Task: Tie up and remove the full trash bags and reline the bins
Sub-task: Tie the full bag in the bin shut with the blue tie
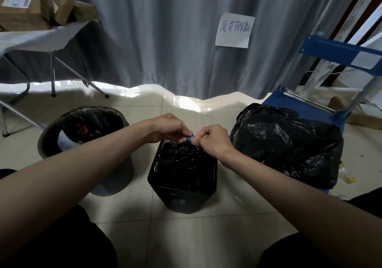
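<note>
Both hands over the black bin [182,187] on the floor, centre of view. My left hand [169,128] and right hand [210,140] meet above its far rim, fingers curled and pinching a small blue tie [191,138] at the gathered neck of the black bag [182,154] (bag sits inside the bin). Grey bin [115,176] just left of it, lined in black, some rubbish visible inside. Full black bag [289,143] to the right, resting on the blue cart [310,108]. Grey curtain [165,29] behind with a handwritten paper note [234,29]. Cardboard boxes [22,9] on the worktop [31,38], far left.
</note>
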Available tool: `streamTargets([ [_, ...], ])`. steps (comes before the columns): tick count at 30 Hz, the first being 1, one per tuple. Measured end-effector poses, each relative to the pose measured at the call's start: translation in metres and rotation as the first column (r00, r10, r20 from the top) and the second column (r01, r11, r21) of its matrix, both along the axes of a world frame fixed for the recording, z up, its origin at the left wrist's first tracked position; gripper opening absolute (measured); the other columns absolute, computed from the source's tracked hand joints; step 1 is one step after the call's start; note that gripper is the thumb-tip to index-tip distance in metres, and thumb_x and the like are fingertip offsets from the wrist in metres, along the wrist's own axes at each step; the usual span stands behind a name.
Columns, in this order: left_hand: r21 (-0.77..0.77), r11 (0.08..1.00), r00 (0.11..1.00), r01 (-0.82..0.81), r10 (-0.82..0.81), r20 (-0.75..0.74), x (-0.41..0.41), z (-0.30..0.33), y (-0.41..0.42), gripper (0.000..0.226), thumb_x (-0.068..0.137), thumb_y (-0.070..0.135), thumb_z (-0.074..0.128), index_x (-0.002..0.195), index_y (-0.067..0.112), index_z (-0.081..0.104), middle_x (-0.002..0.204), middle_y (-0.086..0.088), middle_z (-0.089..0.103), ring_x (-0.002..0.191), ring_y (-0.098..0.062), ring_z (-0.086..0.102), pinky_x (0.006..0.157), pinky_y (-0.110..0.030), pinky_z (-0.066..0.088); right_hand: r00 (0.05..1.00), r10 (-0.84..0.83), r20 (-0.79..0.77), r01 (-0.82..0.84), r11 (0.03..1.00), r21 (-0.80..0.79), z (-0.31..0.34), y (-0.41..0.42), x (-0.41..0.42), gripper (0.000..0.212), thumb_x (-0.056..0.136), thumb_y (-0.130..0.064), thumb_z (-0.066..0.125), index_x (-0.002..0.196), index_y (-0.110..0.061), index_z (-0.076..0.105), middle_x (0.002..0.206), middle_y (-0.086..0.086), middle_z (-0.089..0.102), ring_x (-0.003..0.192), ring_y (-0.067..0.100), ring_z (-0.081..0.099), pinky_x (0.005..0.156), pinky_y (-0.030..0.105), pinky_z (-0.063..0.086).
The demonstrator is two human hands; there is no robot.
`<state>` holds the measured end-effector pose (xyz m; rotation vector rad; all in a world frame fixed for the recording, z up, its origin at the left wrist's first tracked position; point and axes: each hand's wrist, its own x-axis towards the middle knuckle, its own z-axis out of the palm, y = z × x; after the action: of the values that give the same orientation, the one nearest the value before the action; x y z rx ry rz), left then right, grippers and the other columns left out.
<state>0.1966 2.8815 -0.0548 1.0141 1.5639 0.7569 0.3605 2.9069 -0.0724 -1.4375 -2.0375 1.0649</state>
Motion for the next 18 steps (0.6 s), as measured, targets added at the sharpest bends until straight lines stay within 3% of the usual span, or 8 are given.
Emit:
streamTargets([
  [6, -0.021, 1.000, 0.999, 0.021, -0.022, -0.029, 0.000, -0.001, 0.000, 0.014, 0.089, 0.001, 0.064, 0.075, 0.001, 0.066, 0.060, -0.008, 0.065, 0.051, -0.010, 0.061, 0.053, -0.016, 0.053, 0.995, 0.079, 0.060, -0.077, 0.996, -0.045, 0.004, 0.003, 0.000, 0.010, 0.079, -0.004, 0.068, 0.074, -0.005, 0.077, 0.054, -0.002, 0.064, 0.041, -0.002, 0.052, 0.048, 0.012, 0.042],
  [11, 0.039, 0.998, 0.990, -0.041, 0.046, -0.135, -0.004, -0.005, 0.001, 0.020, 0.088, -0.001, 0.065, 0.068, 0.002, 0.064, 0.059, -0.011, 0.064, 0.053, -0.017, 0.059, 0.061, -0.026, 0.050, 0.969, 0.198, 0.148, -0.180, 0.975, -0.128, 0.007, -0.001, -0.002, 0.011, 0.081, -0.007, 0.071, 0.072, -0.001, 0.073, 0.059, 0.004, 0.070, 0.056, 0.013, 0.065, 0.054, 0.021, 0.052],
  [15, 0.105, 0.990, 0.968, -0.097, 0.118, -0.219, -0.008, -0.012, 0.002, 0.023, 0.086, -0.001, 0.068, 0.064, 0.003, 0.063, 0.054, -0.007, 0.064, 0.057, -0.022, 0.059, 0.063, -0.028, 0.052, 0.931, 0.284, 0.229, -0.256, 0.956, -0.144, 0.005, -0.006, -0.003, 0.011, 0.080, -0.008, 0.072, 0.077, 0.002, 0.075, 0.077, 0.015, 0.075, 0.066, 0.017, 0.068, 0.075, 0.034, 0.059],
  [18, 0.154, 0.982, 0.954, -0.110, 0.148, -0.261, -0.007, -0.015, 0.002, 0.025, 0.086, 0.001, 0.070, 0.063, 0.005, 0.062, 0.055, -0.005, 0.063, 0.050, -0.014, 0.059, 0.054, -0.022, 0.051, 0.930, 0.291, 0.224, -0.259, 0.952, -0.160, 0.005, -0.004, -0.001, 0.011, 0.079, -0.007, 0.074, 0.077, 0.004, 0.074, 0.078, 0.016, 0.075, 0.066, 0.018, 0.070, 0.068, 0.029, 0.059],
])
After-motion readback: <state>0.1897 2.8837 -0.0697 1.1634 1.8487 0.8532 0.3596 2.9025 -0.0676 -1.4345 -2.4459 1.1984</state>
